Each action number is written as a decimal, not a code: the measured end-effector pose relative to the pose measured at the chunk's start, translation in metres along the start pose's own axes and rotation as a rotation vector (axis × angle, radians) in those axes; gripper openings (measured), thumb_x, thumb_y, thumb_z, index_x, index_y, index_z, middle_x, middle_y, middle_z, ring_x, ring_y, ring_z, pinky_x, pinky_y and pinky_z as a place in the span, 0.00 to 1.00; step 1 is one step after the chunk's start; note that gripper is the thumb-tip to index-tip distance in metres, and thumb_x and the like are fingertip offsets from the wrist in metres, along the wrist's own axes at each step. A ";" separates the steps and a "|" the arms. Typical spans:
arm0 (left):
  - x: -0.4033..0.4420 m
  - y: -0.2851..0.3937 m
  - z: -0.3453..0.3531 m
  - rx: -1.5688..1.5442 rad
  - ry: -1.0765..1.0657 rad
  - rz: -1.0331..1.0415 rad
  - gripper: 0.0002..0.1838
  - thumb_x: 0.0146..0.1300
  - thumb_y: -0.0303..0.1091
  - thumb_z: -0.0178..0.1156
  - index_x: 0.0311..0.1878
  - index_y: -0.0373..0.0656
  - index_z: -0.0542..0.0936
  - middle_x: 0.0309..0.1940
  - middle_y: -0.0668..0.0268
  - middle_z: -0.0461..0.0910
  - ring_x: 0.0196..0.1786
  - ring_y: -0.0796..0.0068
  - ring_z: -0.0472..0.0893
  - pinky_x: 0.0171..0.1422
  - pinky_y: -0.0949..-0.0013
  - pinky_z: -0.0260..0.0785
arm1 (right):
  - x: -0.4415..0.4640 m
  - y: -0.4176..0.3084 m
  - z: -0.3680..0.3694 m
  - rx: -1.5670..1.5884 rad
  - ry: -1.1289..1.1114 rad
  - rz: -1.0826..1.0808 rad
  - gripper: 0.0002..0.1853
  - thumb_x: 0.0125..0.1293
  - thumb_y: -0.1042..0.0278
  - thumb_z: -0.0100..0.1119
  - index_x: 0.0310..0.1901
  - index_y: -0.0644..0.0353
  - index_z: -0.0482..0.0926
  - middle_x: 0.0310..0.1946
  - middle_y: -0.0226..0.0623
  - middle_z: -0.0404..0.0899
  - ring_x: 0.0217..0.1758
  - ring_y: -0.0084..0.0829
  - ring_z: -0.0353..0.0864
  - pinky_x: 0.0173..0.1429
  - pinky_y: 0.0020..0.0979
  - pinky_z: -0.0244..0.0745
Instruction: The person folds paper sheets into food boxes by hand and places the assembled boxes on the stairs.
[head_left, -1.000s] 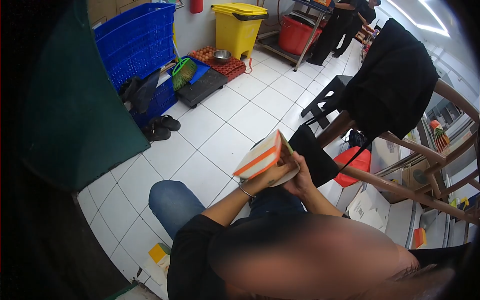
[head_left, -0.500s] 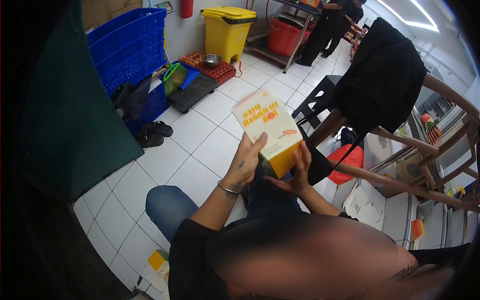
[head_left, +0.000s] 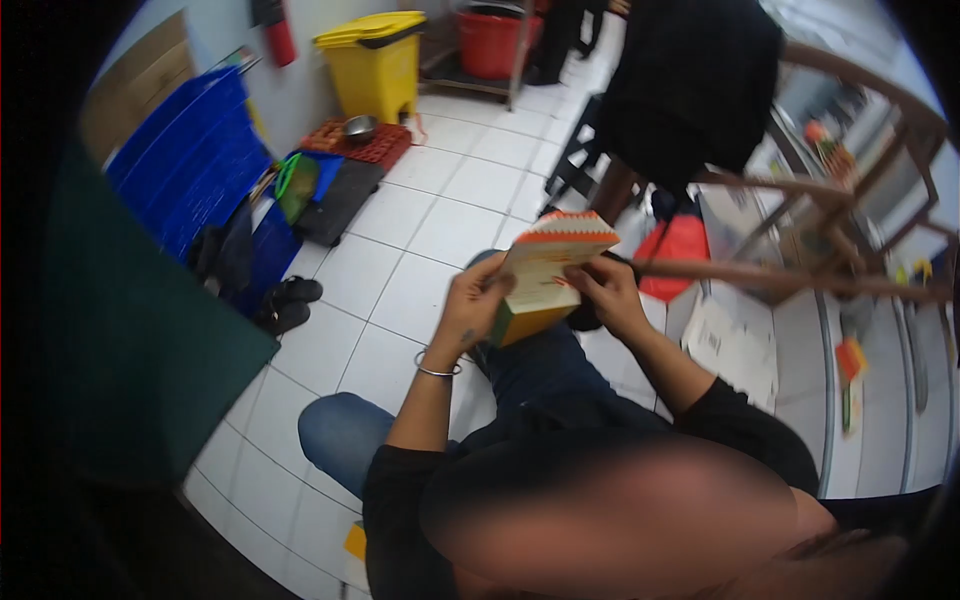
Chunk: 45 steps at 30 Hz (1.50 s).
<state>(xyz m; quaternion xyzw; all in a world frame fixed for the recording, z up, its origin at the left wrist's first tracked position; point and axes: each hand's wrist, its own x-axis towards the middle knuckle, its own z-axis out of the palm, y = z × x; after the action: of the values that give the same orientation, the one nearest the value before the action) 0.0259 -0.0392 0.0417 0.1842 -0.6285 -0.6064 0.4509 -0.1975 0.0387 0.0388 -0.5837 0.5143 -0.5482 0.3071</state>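
Above my lap, both hands hold a printed cardboard box (head_left: 545,285), cream on its upper face, yellow at its lower end and orange with a zigzag edge at its top. My left hand (head_left: 474,308), with a metal bangle on the wrist, grips the box's left side, thumb on the front. At the right side, my right hand (head_left: 606,290) pinches the box's edge near the upper part. The inside of the box cannot be seen.
A wooden chair frame (head_left: 780,275) with a black cloth (head_left: 690,90) stands at right, near a red item (head_left: 674,258). Blue crates (head_left: 190,165), black shoes (head_left: 290,305) and a yellow bin (head_left: 375,72) are left. A person's dark-clothed legs (head_left: 560,40) show at the top.
The box has turned so its orange zigzag edge is at the top, and my right hand has moved from its lower end up to its right side. The view has shifted and blurred.
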 end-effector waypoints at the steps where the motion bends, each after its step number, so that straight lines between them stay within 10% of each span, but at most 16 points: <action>1: -0.001 -0.004 -0.008 0.014 -0.044 -0.027 0.20 0.65 0.18 0.48 0.59 0.34 0.79 0.48 0.61 0.83 0.53 0.75 0.80 0.60 0.73 0.70 | -0.002 0.010 -0.008 -0.098 0.020 -0.038 0.18 0.66 0.68 0.63 0.55 0.69 0.78 0.47 0.38 0.83 0.48 0.25 0.80 0.57 0.26 0.74; 4: -0.002 0.015 -0.011 0.222 -0.079 -0.084 0.20 0.65 0.21 0.43 0.52 0.33 0.83 0.45 0.58 0.86 0.47 0.73 0.83 0.54 0.73 0.74 | -0.016 -0.045 -0.014 -0.197 0.221 -0.192 0.49 0.57 0.66 0.72 0.75 0.57 0.49 0.77 0.44 0.44 0.74 0.42 0.60 0.71 0.45 0.63; 6: -0.005 0.022 -0.003 0.546 -0.115 0.014 0.21 0.59 0.20 0.45 0.49 0.37 0.85 0.47 0.51 0.85 0.45 0.63 0.86 0.54 0.68 0.75 | -0.023 -0.056 -0.023 -0.596 0.235 -0.614 0.51 0.53 0.61 0.74 0.75 0.55 0.53 0.73 0.45 0.57 0.75 0.45 0.60 0.74 0.49 0.57; 10: -0.021 0.035 0.040 0.771 -0.289 -0.038 0.16 0.58 0.21 0.51 0.45 0.37 0.85 0.43 0.53 0.86 0.45 0.57 0.86 0.52 0.65 0.76 | -0.053 -0.080 -0.003 -1.000 -0.257 -0.320 0.33 0.56 0.62 0.70 0.64 0.51 0.70 0.60 0.43 0.74 0.62 0.44 0.75 0.66 0.44 0.68; 13: -0.026 0.027 0.066 0.753 -0.262 0.056 0.13 0.58 0.22 0.56 0.44 0.37 0.85 0.41 0.54 0.86 0.44 0.57 0.86 0.51 0.64 0.77 | -0.048 -0.087 -0.002 -0.966 -0.538 0.365 0.22 0.61 0.63 0.65 0.58 0.50 0.75 0.51 0.41 0.79 0.54 0.40 0.80 0.55 0.41 0.77; 19: -0.003 0.029 0.051 0.732 0.108 0.444 0.21 0.63 0.26 0.62 0.59 0.34 0.77 0.60 0.52 0.78 0.58 0.58 0.80 0.64 0.62 0.70 | -0.076 -0.088 -0.167 -0.898 -0.008 -0.153 0.18 0.64 0.69 0.63 0.55 0.58 0.74 0.50 0.36 0.81 0.45 0.29 0.85 0.48 0.35 0.81; 22: 0.006 0.014 0.021 0.625 0.295 0.240 0.17 0.69 0.25 0.55 0.60 0.35 0.77 0.61 0.55 0.78 0.59 0.64 0.80 0.65 0.65 0.69 | -0.151 -0.106 -0.316 -0.297 0.642 -0.014 0.17 0.67 0.63 0.59 0.55 0.59 0.73 0.48 0.33 0.78 0.58 0.29 0.78 0.58 0.33 0.77; 24: 0.018 -0.029 -0.022 0.528 0.362 0.128 0.15 0.71 0.26 0.54 0.57 0.33 0.79 0.58 0.55 0.80 0.59 0.65 0.80 0.63 0.67 0.70 | -0.213 -0.185 -0.372 0.289 0.481 -0.203 0.16 0.73 0.64 0.52 0.58 0.57 0.73 0.57 0.34 0.76 0.60 0.33 0.77 0.64 0.40 0.72; 27: 0.021 -0.071 -0.062 0.476 0.430 0.069 0.14 0.71 0.26 0.53 0.55 0.32 0.80 0.55 0.57 0.81 0.57 0.67 0.80 0.62 0.69 0.71 | -0.316 -0.186 -0.498 -0.261 1.233 0.359 0.26 0.71 0.58 0.56 0.66 0.60 0.67 0.61 0.39 0.74 0.61 0.32 0.77 0.61 0.43 0.76; 29: 0.019 -0.098 -0.093 0.513 0.453 0.002 0.14 0.71 0.26 0.53 0.55 0.31 0.79 0.55 0.56 0.81 0.56 0.65 0.81 0.63 0.68 0.71 | -0.387 -0.170 -0.543 -0.573 1.255 0.890 0.20 0.66 0.55 0.64 0.50 0.65 0.79 0.42 0.39 0.85 0.39 0.34 0.87 0.40 0.41 0.85; 32: 0.008 -0.144 -0.146 0.533 0.475 -0.068 0.14 0.72 0.26 0.51 0.55 0.28 0.78 0.54 0.53 0.80 0.53 0.61 0.83 0.62 0.66 0.74 | -0.440 -0.155 -0.574 -0.282 1.433 0.875 0.18 0.63 0.56 0.66 0.42 0.65 0.82 0.33 0.39 0.85 0.32 0.33 0.87 0.39 0.41 0.85; 35: -0.009 -0.170 -0.176 0.501 0.559 -0.124 0.13 0.71 0.24 0.51 0.53 0.28 0.78 0.52 0.52 0.81 0.51 0.60 0.84 0.58 0.67 0.76 | -0.426 -0.168 -0.574 -0.513 1.390 1.235 0.17 0.66 0.57 0.63 0.43 0.65 0.81 0.33 0.44 0.85 0.33 0.31 0.87 0.38 0.36 0.85; 38: -0.021 -0.183 -0.195 0.562 0.558 -0.167 0.13 0.72 0.24 0.50 0.53 0.26 0.78 0.52 0.50 0.80 0.53 0.61 0.82 0.59 0.65 0.79 | -0.425 -0.174 -0.588 -0.597 1.440 1.165 0.18 0.69 0.56 0.58 0.44 0.65 0.81 0.35 0.43 0.85 0.34 0.31 0.87 0.34 0.30 0.85; 39: -0.024 -0.188 -0.202 0.552 0.555 -0.163 0.13 0.71 0.24 0.50 0.52 0.26 0.78 0.51 0.50 0.80 0.53 0.61 0.82 0.58 0.65 0.79 | -0.463 -0.156 -0.636 -0.366 1.433 0.853 0.27 0.62 0.46 0.67 0.45 0.68 0.81 0.37 0.47 0.83 0.36 0.40 0.87 0.38 0.46 0.85; 45: -0.038 -0.198 -0.219 0.628 0.508 -0.249 0.13 0.69 0.24 0.50 0.52 0.27 0.79 0.49 0.52 0.82 0.51 0.63 0.83 0.57 0.66 0.79 | -0.448 -0.200 -0.636 -0.441 1.355 1.176 0.19 0.73 0.54 0.52 0.54 0.59 0.78 0.46 0.38 0.82 0.43 0.41 0.81 0.40 0.44 0.84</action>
<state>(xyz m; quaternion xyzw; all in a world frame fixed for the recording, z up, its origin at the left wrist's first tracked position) 0.1568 -0.1790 -0.1865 0.5308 -0.6246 -0.3704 0.4369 -0.6948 0.6460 0.2116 0.1716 0.8905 -0.4181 0.0516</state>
